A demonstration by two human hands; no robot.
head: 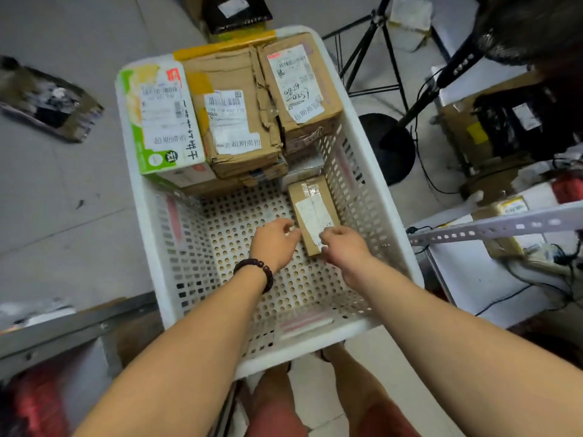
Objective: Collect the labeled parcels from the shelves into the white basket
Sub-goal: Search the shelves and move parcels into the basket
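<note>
left hand [277, 239] and right hand [345, 246], fingers curled, pinch the small parcel's [312, 209] near end, laying it flat against the white basket's [372, 184] right wall, probably saving floor space beside the stacked boxes [233, 121].

A: We see a grey tiled floor [63, 222] under us, its joints running slantwise.

B: At our right we have a black tripod [377, 20], and near it a round black base [397, 162] on the tiles.

A: We also see a perforated metal rail [504, 228] at right and a grey shelf [63, 332] low at left.
</note>
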